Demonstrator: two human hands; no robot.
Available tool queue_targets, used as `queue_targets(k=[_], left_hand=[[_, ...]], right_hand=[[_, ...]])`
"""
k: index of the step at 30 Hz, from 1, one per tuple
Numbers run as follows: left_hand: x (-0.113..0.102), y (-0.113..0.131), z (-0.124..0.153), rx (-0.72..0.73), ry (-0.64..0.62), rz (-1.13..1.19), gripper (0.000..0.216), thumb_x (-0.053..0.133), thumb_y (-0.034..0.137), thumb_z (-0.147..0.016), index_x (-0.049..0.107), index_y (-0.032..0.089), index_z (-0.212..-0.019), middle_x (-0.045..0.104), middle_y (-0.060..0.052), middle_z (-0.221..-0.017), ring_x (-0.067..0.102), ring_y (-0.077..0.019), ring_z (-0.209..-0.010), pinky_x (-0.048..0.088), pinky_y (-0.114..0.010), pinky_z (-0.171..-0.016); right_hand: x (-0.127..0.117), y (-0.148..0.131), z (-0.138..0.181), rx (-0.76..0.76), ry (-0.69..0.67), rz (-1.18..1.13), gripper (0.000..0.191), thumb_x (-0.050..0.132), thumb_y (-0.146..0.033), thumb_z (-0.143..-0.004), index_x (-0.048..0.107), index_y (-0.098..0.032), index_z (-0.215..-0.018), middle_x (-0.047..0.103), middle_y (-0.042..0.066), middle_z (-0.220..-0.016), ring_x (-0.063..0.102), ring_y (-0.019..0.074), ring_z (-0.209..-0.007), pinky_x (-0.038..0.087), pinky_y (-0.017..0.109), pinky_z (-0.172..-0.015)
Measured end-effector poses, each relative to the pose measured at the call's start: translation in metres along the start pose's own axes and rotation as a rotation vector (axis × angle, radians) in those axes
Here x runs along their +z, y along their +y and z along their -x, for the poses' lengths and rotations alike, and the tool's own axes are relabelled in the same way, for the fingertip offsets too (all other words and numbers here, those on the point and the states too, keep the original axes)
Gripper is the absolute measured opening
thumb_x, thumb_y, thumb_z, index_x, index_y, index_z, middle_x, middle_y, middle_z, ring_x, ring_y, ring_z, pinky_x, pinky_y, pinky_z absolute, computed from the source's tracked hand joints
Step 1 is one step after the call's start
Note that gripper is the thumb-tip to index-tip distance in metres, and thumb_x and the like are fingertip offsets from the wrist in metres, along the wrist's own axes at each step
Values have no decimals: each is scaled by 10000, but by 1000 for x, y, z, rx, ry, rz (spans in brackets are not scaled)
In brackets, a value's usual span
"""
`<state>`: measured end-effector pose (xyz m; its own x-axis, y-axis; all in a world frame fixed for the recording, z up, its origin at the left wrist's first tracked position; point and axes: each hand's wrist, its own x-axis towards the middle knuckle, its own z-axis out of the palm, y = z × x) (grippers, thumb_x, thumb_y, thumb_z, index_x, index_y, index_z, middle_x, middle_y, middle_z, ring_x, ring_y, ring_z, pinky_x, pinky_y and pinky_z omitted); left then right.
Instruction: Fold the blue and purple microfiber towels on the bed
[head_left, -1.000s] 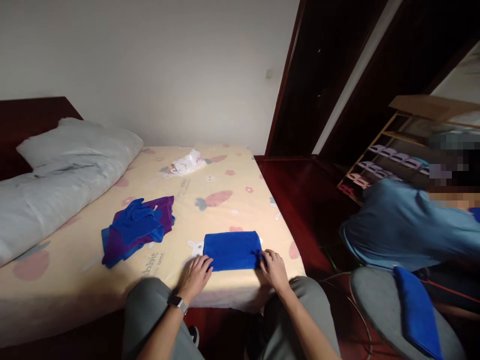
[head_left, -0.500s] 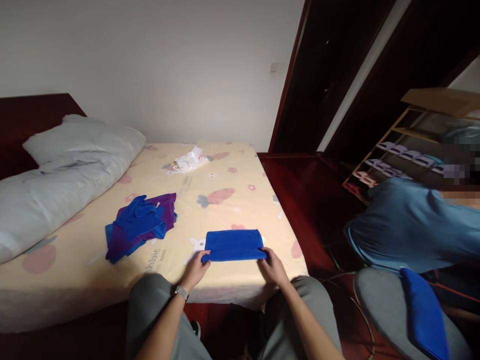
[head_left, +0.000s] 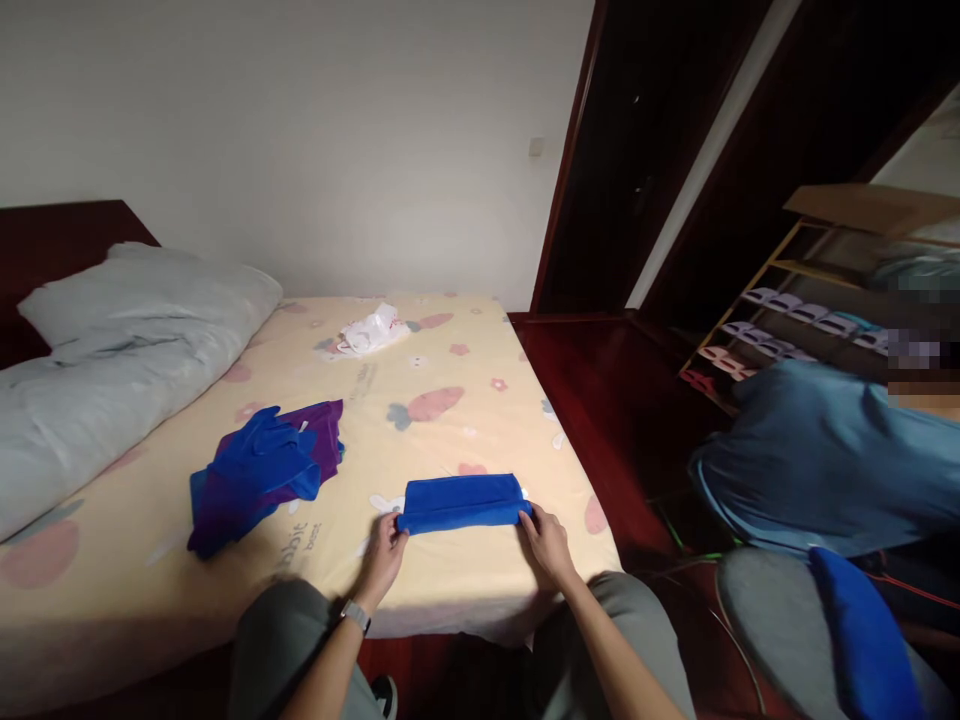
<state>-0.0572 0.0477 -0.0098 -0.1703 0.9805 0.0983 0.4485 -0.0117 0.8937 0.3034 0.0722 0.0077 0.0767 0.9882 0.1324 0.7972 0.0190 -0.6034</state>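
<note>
A blue cloth (head_left: 461, 502), folded into a long flat rectangle, lies on the bed near its front edge. My left hand (head_left: 386, 553) pinches the cloth's near left corner between thumb and fingers. At the near right corner, my right hand (head_left: 546, 541) grips the same cloth. Its near edge is folded over toward the far side as a narrow strip. Left of my hands, a loose pile of blue cloth (head_left: 262, 452) and purple cloth (head_left: 324, 432) rests crumpled on the sheet.
The bed (head_left: 480, 430) has a yellow patterned sheet. A white plastic bag (head_left: 373, 330) and a grey quilt (head_left: 150, 345) lie farther back. On the right are a person in a blue top (head_left: 810, 450), a grey seat (head_left: 772, 620) and a shoe rack (head_left: 780, 265).
The near edge of the blue cloth has been folded farther over, so the cloth looks narrower. Both hands keep hold of its corners. The view has shifted slightly.
</note>
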Motion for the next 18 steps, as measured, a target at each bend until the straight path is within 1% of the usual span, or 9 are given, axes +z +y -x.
queue_targets(k=[3, 5, 8, 11, 14, 16, 18], left_hand=[[4, -3, -7, -22, 21, 64, 449, 503, 487, -918, 450, 176, -1237, 639, -166, -1223, 659, -238, -1117, 542, -374, -930], [7, -2, -11, -34, 61, 24, 457, 507, 513, -915, 471, 176, -1221, 657, -158, -1180, 670, -241, -1088, 550, -379, -914], [12, 5, -14, -17, 113, -87, 448, 498, 524, -919, 502, 186, -1215, 675, -129, -1110, 677, -246, -1039, 554, -404, -897], [12, 15, -13, 61, 152, -232, 432, 454, 497, -951, 509, 195, -1255, 654, -136, -1149, 654, -263, -1066, 542, -433, -913], [6, 28, -10, 176, 189, -420, 415, 428, 449, -974, 536, 194, -1284, 612, -160, -1252, 573, -298, -1205, 461, -481, -1036], [3, 38, -7, 255, 136, -528, 381, 417, 399, -985, 583, 217, -1275, 607, -146, -1302, 516, -305, -1285, 381, -498, -1114], [6, 49, -3, 362, -14, -589, 385, 400, 346, -992, 588, 256, -1315, 584, -104, -1381, 470, -290, -1348, 321, -495, -1164]], right_hand=[[0, -4, -4, -18, 15, 61, 523, 280, -517, -998, 652, -184, -1153, 724, 129, -985, 665, 286, -914, 476, 373, -812], [2, -6, -6, -37, 23, 86, 511, 267, -497, -1009, 660, -194, -1128, 722, 125, -983, 656, 283, -909, 462, 368, -804], [5, -9, -9, -52, 45, 139, 463, 299, -468, -1014, 666, -198, -1098, 715, 127, -968, 639, 281, -910, 440, 364, -806], [7, -9, -10, -56, 123, 194, 423, 366, -456, -1002, 615, -190, -1216, 698, 138, -1019, 616, 286, -933, 432, 380, -826], [2, -13, -10, -74, 204, 219, 447, 392, -436, -997, 541, -181, -1333, 646, 161, -1167, 590, 302, -1013, 439, 411, -856], [-4, -19, -8, -172, 188, 200, 422, 378, -390, -1005, 553, -195, -1335, 609, 158, -1253, 568, 301, -1098, 436, 429, -918], [-7, -28, -6, -333, 107, 160, 406, 374, -335, -1006, 557, -228, -1352, 582, 128, -1335, 533, 286, -1200, 405, 441, -1017]])
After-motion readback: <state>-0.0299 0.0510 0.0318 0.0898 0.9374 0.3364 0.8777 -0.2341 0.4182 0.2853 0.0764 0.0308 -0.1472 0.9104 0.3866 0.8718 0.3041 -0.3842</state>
